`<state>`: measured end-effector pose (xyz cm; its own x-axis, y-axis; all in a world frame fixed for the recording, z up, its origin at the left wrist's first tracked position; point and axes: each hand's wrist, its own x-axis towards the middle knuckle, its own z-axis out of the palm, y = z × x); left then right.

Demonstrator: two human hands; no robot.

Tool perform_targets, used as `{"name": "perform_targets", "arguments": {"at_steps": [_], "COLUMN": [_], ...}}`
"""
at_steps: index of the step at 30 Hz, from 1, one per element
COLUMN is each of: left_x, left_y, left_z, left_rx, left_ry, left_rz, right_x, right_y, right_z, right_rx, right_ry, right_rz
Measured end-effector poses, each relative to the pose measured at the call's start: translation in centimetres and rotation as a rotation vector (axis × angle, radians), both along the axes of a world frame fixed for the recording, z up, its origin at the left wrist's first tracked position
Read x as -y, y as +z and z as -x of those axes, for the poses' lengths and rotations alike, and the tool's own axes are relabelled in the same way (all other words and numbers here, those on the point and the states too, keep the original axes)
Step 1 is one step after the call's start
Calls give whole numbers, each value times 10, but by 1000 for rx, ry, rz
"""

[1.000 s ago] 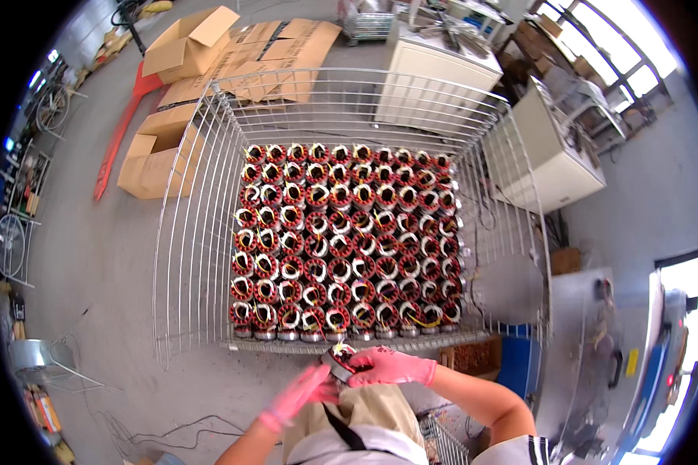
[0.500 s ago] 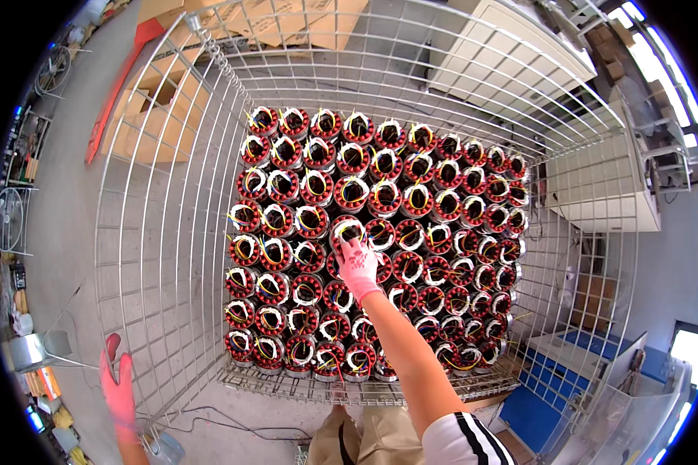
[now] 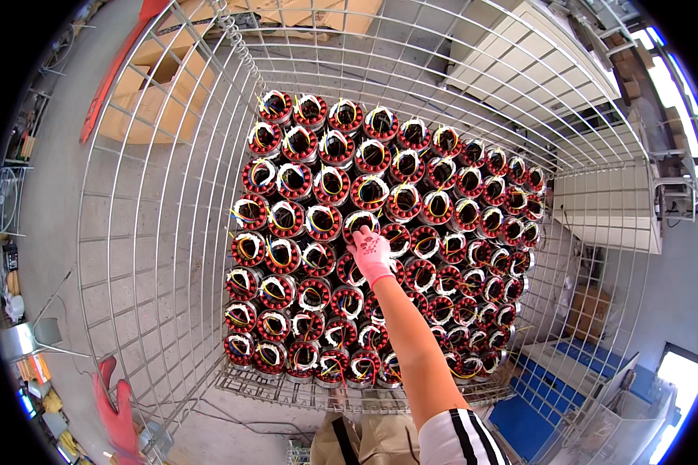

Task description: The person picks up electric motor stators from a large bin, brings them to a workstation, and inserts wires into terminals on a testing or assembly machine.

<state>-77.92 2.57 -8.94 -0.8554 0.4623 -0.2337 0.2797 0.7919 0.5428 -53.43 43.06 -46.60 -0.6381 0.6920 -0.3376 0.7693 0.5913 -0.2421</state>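
Note:
Rows of motor stators (image 3: 324,222) with red-ringed tops, white bands and yellow and blue wires fill a wire mesh cage. Near the middle of the rows, my right hand (image 3: 371,254), in a pink-palmed white glove, has its fingers bent into the top of one stator (image 3: 361,220) and grips its rim. The fingertips are partly hidden inside its opening. At the lower left, by the cage's side mesh, my left hand (image 3: 118,411) wears a reddish glove. Its thumb and fingers are apart and it holds nothing.
The cage's mesh walls (image 3: 143,232) rise around the stators. Beyond the left wall are a cardboard box (image 3: 143,108) and a long red bar (image 3: 116,74). White cabinets (image 3: 535,58) stand at the far right, with a blue-and-white unit (image 3: 551,395) at the lower right.
The view has shifted slightly, so the cage contents appear displaced. My right hand stays at the same stator, its fingers more bunched at the top. My left hand sits a little lower.

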Motion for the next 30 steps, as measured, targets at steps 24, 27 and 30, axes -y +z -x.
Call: {"name": "perform_targets", "arguments": {"at_steps": [24,27,30], "left_x": [-4,-1,-16], "left_y": [-5,-36,-36], "left_z": [19,54,43], "left_rx": [13,-312,-928], "left_ry": [-134,-233,-388], "left_rz": [-76,-61,196], "right_x": [219,317,449], "right_y": [137,163,166], "right_z": [-235,-319,-416], "right_rx": [-431,-360,-363], "right_ry": [-317,-681,-1249], "right_rz": [112,146,284]}}
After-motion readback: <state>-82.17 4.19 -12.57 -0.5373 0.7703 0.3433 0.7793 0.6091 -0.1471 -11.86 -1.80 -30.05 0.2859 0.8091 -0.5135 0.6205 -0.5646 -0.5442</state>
